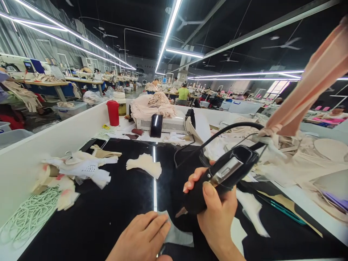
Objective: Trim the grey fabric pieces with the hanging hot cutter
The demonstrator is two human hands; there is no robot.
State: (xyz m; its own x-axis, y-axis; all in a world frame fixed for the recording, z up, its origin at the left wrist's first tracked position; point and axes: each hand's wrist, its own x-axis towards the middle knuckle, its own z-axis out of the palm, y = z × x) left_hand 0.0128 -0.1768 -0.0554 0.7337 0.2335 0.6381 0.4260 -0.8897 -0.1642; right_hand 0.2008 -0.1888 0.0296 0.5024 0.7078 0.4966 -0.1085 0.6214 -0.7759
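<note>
My right hand [217, 210] is wrapped round a black corded hand tool [228, 166] with a silver plate on its side. Its exact kind I cannot make out. The tool's narrow brownish tip [181, 212] points down to the left, close to a thin pale grey fabric piece [179, 233]. My left hand [146, 230] lies on the left end of that piece, fingers stretched out and side by side. A small shiny spot shows by the left thumb; what it is I cannot tell. Ahead lies a cream fabric piece [144, 164] on the black work surface [92, 224].
Pink fabric strips [312, 87] and a black cable [231, 127] run from the tool. Pale green cord [35, 210] and scraps lie left. White cut pieces [252, 210] and teal-handled tool [285, 210] lie right. Behind stand a red cup [112, 113] and phone [156, 125].
</note>
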